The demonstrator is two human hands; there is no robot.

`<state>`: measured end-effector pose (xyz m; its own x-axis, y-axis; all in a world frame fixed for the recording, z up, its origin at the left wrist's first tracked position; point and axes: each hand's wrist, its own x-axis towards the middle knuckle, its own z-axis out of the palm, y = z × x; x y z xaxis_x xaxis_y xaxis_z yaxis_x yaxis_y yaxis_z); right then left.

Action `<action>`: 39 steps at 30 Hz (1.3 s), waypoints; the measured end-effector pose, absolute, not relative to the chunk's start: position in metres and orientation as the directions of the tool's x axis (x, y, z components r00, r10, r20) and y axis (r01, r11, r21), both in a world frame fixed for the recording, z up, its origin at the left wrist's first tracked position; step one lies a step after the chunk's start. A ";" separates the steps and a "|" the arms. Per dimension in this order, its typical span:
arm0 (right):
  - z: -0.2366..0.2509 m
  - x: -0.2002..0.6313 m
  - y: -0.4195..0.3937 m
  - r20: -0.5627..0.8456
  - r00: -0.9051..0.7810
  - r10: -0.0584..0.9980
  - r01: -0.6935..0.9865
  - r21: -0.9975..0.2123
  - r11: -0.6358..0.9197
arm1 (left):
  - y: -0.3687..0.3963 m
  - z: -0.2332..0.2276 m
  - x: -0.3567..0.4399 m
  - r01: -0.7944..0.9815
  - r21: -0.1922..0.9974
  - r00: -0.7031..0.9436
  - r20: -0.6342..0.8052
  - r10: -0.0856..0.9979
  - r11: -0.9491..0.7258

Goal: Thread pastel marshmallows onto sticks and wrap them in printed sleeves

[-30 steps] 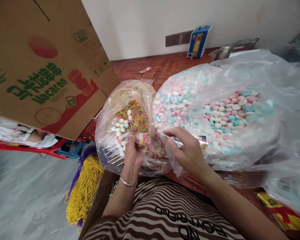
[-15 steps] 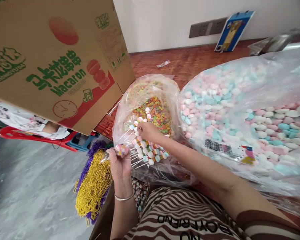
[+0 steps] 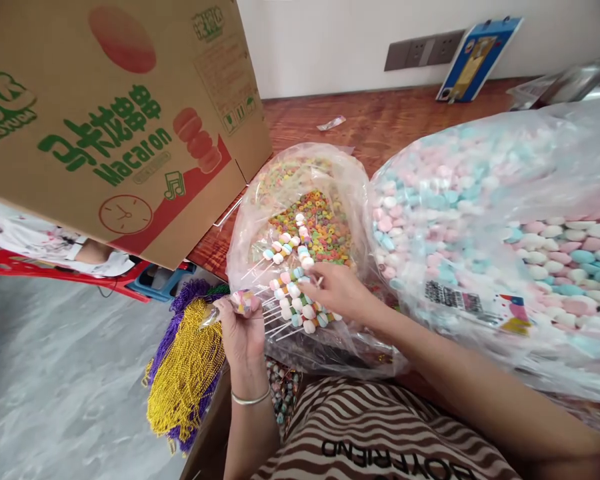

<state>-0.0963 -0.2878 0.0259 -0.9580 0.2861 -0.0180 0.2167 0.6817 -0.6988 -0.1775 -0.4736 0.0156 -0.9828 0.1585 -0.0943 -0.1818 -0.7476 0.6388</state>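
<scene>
The right hand (image 3: pixel 337 290) has drawn back from the cereal-ring bag (image 3: pixel 310 220), fingers pinched on a skewer among the candy skewers (image 3: pixel 295 293) — the left hand (image 3: pixel 243 330) grips a wrapped pink candy (image 3: pixel 245 301).

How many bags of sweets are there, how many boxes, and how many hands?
Clear bags of sweets: 2, the ring sweets bag and the pastel sweets bag
Cardboard boxes: 1, the Macaron box
Hands: 2, left hand and right hand
Total: 5
</scene>
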 end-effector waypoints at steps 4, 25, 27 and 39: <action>-0.001 -0.071 -0.261 -0.244 -0.869 0.430 0.419 -0.826 0.378 | -0.454 0.015 -0.173 -0.245 0.633 -0.968 -0.123 0.217 -0.735; 0.050 0.109 -0.248 0.446 -0.802 0.397 -0.029 -0.694 0.720 | -0.362 0.028 -0.110 -0.503 0.574 -0.864 -0.368 0.345 -0.647; 0.050 0.116 -0.246 0.455 -0.794 0.402 -0.021 -0.683 0.730 | -0.357 0.030 -0.104 -0.493 0.588 -0.869 -0.352 0.346 -0.641; 0.051 0.151 -0.239 0.654 -0.703 0.277 -0.002 -0.392 0.920 | -0.340 0.039 -0.089 -0.430 0.753 -0.895 -0.286 0.342 -0.498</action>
<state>0.1514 -0.2393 0.0509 -0.7035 0.2771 0.6544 -0.0020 0.9201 -0.3918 -0.0889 -0.3397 0.0386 -0.8954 0.3415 -0.2856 -0.4302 -0.4983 0.7528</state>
